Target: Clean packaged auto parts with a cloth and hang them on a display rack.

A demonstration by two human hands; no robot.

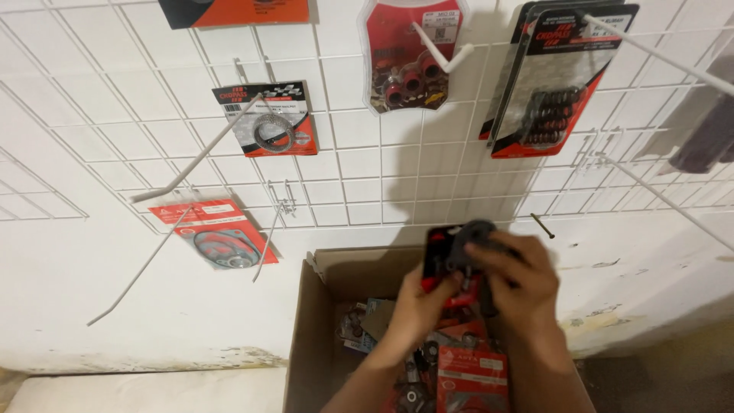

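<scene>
A white wire grid panel (367,153) fills the upper part of the frame, fixed against a white wall, with long white hooks standing out from it. Below it, at lower centre, an open brown cardboard box (313,336) is seen, packed with more red-and-black carded packs – one red pack with a pale label (472,376) lies near the bottom edge.

On the grid, the largest package hangs at upper right: a tall black-and-red blister card (547,84) with dark coiled parts behind clear plastic. At upper centre a red blister pack (409,61) with rounded corners is hung, holding dark red ring-shaped parts. A black-and-red card with a grey ring (271,118) is placed left of centre, and a red card with a flat gasket (218,237) hangs tilted at lower left. An orange-and-black card (237,11) is cut off by the top edge.

A small red-and-black pack with a dark round part (462,256) is held just above the box, at centre of the frame. The left hand (420,302) is closed around its lower edge; the right hand (520,279) is closed over its right side, fingers curled on top.

The step is judged best done by keeping the card upright, held by its edges – the hanging hole, not visible here, left free of fingers.
</scene>
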